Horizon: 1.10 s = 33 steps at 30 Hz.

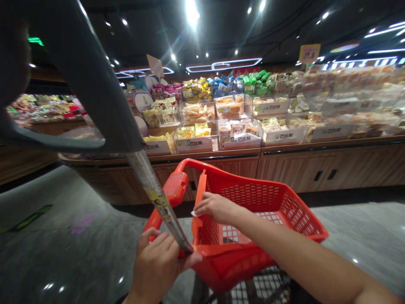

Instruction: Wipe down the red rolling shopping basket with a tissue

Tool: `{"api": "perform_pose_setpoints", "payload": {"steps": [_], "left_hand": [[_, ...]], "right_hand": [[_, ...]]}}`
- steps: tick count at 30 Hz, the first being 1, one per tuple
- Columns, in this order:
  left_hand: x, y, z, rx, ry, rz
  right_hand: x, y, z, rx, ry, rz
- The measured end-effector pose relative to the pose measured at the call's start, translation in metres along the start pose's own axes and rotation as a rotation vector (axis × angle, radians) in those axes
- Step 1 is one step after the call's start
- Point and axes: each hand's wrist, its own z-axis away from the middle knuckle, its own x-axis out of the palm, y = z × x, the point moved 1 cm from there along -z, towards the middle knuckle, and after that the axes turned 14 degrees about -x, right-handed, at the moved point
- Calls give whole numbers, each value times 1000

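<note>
- The left hand (158, 261) is closed around the foot of a grey pole (157, 197), pressed against the near rim of the red basket (286, 188).
- The basket is perched on a wire cart (262, 288), and could be tipped if the pole is levered sideways.
- The right hand (215, 207) is laid on the basket's edge over a white scrap (194, 214). Whether the scrap is pinched cannot be told, so it may be dropped.

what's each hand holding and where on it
The left hand grips the grey pole at its lower end. The right hand lies on the basket rim, a white scrap under its fingertips; whether it grips cannot be told.
</note>
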Motion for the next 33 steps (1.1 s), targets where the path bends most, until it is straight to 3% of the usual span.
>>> {"api": "perform_pose_setpoints", "payload": {"steps": [9, 15, 17, 22, 24, 31, 33], "left_hand": [[-4, 6, -3, -24, -19, 56], [-4, 7, -3, -19, -29, 49], [-4, 7, -3, -32, -23, 68], [-2, 7, -2, -44, -9, 113], [-1, 6, 0, -37, -8, 111], [6, 0, 7, -22, -37, 24], [6, -1, 9, -15, -10, 27]], "right_hand": [[5, -3, 13, -37, 38, -70], [12, 44, 12, 234, 184, 62], [12, 39, 12, 227, 206, 59], [9, -6, 19, 86, 201, -62], [9, -7, 19, 80, 203, -71], [13, 74, 6, 291, 241, 54], [13, 83, 4, 316, 258, 71]]}}
